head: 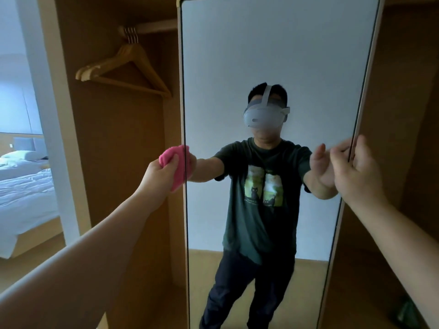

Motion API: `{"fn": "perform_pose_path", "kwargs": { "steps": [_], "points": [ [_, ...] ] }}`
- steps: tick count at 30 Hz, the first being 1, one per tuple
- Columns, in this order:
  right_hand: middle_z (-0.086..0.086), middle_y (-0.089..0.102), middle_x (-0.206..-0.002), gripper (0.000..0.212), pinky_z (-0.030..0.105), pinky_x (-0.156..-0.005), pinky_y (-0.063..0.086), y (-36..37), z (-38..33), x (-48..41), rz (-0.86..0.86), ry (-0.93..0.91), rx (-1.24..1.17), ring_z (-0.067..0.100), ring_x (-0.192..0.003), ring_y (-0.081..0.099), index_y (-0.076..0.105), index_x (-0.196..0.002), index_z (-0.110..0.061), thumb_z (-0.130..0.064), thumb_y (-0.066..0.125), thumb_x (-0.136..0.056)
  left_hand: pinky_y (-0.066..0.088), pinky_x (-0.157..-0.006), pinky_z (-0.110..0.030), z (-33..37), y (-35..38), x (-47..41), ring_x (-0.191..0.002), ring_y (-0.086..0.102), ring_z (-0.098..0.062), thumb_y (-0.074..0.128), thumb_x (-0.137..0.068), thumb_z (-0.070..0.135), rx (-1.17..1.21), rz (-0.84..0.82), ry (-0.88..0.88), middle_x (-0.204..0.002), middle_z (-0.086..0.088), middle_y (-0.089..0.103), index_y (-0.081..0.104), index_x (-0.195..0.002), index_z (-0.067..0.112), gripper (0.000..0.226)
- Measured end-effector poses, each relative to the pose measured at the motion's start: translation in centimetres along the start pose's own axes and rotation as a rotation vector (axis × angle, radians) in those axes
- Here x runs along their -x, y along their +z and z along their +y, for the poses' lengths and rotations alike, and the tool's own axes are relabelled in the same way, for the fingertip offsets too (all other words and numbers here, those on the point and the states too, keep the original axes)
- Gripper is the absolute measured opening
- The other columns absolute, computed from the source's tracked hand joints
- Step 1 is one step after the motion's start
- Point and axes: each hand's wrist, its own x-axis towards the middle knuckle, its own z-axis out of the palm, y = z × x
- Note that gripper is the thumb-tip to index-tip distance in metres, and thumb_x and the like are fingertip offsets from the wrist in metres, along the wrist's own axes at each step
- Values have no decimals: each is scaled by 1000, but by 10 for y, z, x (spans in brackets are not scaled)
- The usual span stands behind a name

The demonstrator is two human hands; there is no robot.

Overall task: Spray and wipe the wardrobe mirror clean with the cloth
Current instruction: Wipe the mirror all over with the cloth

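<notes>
**Wiping the mirror's [273, 55] left edge with the cloth [177, 162]**

The left hand [158, 173] has its fingers clenched round the bunched cloth, pressing it against the frame just past the fingertips. The right hand [356, 167] hooks its fingers round the opposite edge, probably bracing the mirror against the push.

Both bare arms reached forward and up from the lower corners of the frame. Left of centre, the left hand [161, 173] bunched the pink cloth [177, 157] in its curled fingers. At the right, the right hand [356, 172] curled its fingers round the edge of the mirror [273, 55].
</notes>
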Motion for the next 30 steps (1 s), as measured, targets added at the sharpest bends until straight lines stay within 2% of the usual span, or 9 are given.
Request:
{"fn": "perform_pose_path", "kwargs": {
  "steps": [4, 7, 11, 13, 16, 20, 25, 28, 30],
  "points": [
    [11, 57, -124, 47, 30, -88, 43, 4, 3, 3, 21, -9, 5, 22, -115, 56, 38, -136, -4, -31, 49, -100, 54, -66, -29, -20, -1, 10, -83, 67, -15, 50, -99, 36, -34, -16, -39, -89, 1, 68, 63, -101, 26, 16],
    [1, 53, -126, 51, 22, -89, 43, 7, 1, 9, 22, 17, 27, 14, -115, 53, 33, -143, -8, -32, 48, -100, 56, -79, -37, -29, -3, 15, -88, 68, -20, 49, -99, 34, -70, -39, -62, -94, -4, 70, 65, -101, 24, 20],
    [5, 54, -127, 48, 37, -94, 46, 13, 4, 19, 60, 38, 98, 17, -112, 54, 35, -139, -7, -31, 48, -99, 55, -74, -25, -40, -8, 24, -89, 67, -6, 43, -101, 31, -60, -210, 55, -105, 7, 70, 63, -121, 26, 29],
    [14, 53, -133, 50, 46, -100, 47, 16, 5, 24, 62, 68, 118, 26, -119, 54, 35, -140, -6, -30, 48, -98, 57, -66, -21, -44, -8, 25, -82, 70, -7, 43, -101, 32, -61, -189, 30, -96, 6, 72, 65, -115, 24, 27],
    [17, 49, -139, 55, 45, -103, 45, 18, 6, 31, 73, 118, 150, 30, -125, 51, 34, -142, -4, -30, 50, -97, 56, -61, -24, -47, -9, 25, -79, 72, -21, 45, -101, 30, -66, -170, -74, -79, -2, 73, 68, -92, 22, 27],
    [18, 51, -137, 56, 43, -103, 46, 22, 6, 46, 98, 166, 104, 30, -124, 53, 36, -139, 0, -30, 49, -94, 50, -48, -16, -57, -16, 38, -57, 62, -8, 44, -100, 39, -6, -264, -45, -60, 9, 68, 69, -72, 52, 41],
    [17, 46, -143, 56, 47, -106, 43, 25, 8, 63, 85, 209, 111, 29, -129, 49, 32, -142, -3, -28, 48, -94, 56, -59, -20, -79, -19, 44, -69, 60, -25, 41, -101, 42, -3, -346, -62, -78, -14, 62, 70, -76, 38, 38],
    [15, 40, -149, 59, 29, -103, 43, 24, 12, 75, 84, 207, 148, 18, -129, 46, 23, -149, -3, -23, 46, -98, 55, -56, -24, -89, -20, 48, -71, 59, -25, 38, -102, 39, -22, -373, -59, -82, -16, 61, 66, -67, 48, 46],
    [16, 26, -157, 66, 33, -113, 33, 24, 16, 80, 71, 233, 169, 23, -141, 32, 11, -153, -2, -24, 45, -101, 54, -58, -26, -95, -19, 51, -69, 61, -24, 37, -102, 40, -32, -378, -70, -83, -17, 63, 66, -65, 53, 49]
  ]
}}
